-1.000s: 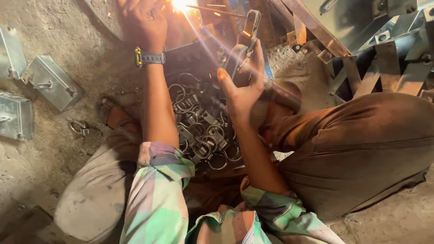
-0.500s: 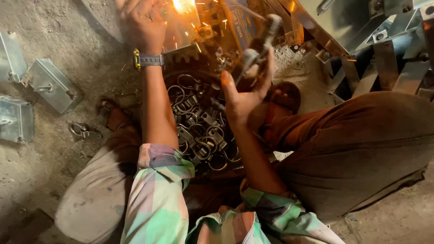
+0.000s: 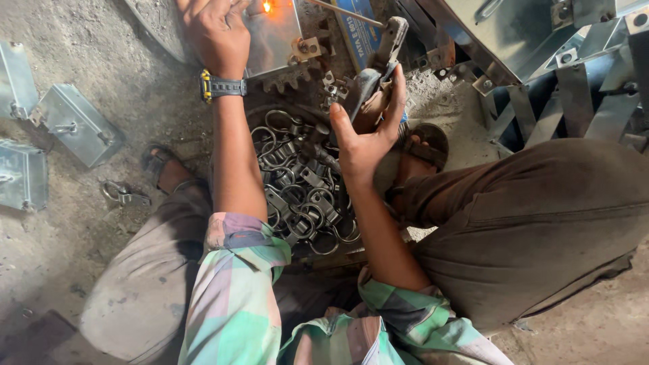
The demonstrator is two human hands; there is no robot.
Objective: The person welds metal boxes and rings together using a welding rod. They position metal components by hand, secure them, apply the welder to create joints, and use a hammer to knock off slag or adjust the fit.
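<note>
Left hand (image 3: pixel 215 30) lies flat on the metal box (image 3: pixel 274 37) at the top of my view, fingers spread and pressing it down, clamped on nothing. Right hand (image 3: pixel 365 138) is closed around the grip of the electrode holder (image 3: pixel 382 64), thumb up along it, and the rod (image 3: pixel 345 12) reaches from its jaw toward the box. At the box's upper edge sits a small orange spot (image 3: pixel 267 7), which I judge to be a weld just laid; the rod tip is apart from it now.

Between my knees lies a heap of ring clips (image 3: pixel 297 182), loose and untouched, a good many of them. One more clip (image 3: pixel 122 194) lies alone on the floor by my left foot. Three finished-looking boxes (image 3: pixel 74 125) rest well off to my left on the ground.

So I judge the job partway: some boxes are set aside, this one is in hand with a spot on it, and the heap says plenty of fittings remain to be joined.
</note>
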